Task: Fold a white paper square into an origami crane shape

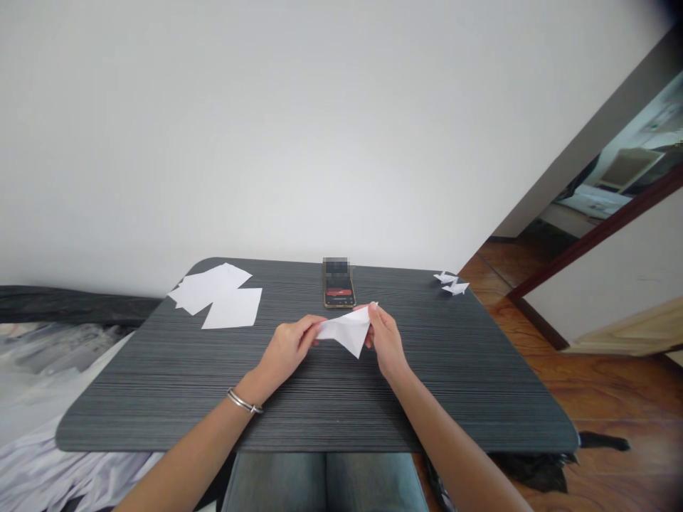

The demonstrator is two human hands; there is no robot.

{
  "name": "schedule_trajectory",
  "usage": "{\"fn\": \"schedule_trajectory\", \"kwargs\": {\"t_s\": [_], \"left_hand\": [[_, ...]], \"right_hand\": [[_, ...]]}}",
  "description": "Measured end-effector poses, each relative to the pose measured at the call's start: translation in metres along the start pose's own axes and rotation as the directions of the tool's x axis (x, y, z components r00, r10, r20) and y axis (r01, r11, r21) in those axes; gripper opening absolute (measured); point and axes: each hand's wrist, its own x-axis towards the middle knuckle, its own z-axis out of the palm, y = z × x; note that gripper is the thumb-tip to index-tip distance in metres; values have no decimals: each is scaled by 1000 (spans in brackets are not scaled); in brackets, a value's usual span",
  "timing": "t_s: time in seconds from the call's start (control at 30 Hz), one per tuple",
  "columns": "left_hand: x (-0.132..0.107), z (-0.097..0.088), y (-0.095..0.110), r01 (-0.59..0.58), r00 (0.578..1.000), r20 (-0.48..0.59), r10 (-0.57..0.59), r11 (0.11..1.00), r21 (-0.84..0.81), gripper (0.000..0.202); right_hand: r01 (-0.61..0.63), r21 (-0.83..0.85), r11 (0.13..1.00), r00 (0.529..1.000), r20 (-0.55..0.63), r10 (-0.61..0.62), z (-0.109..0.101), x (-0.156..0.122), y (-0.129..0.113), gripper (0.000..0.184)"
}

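A sheet of white paper [348,331], folded with one corner pointing down, is held up between both hands just above the dark table [331,416]. My left hand [291,345] pinches its left end between thumb and fingers. At the upper right corner, my right hand [385,341] grips the paper, thumb in front and fingers partly hidden behind it. Beyond the hands lies a phone [339,284] with its screen lit.
Loose white paper sheets [233,308] overlap on the table's left side. Two small folded paper birds [455,287] sit at the far right corner. A white wall [320,142] borders the table's back edge. Light cloth [80,462] lies beyond the left edge.
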Motion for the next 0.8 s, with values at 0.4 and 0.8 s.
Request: {"fn": "schedule_trajectory", "kwargs": {"t_s": [0.4, 0.8], "left_hand": [[4, 2, -3, 202, 978, 30, -208, 894, -400, 27], [6, -2, -3, 171, 967, -67, -247, 819, -548, 24]], "right_hand": [[29, -109, 994, 956, 292, 4, 5, -3, 3, 30], [110, -266, 958, 928, 373, -3, 5, -5, 2, 13]]}}
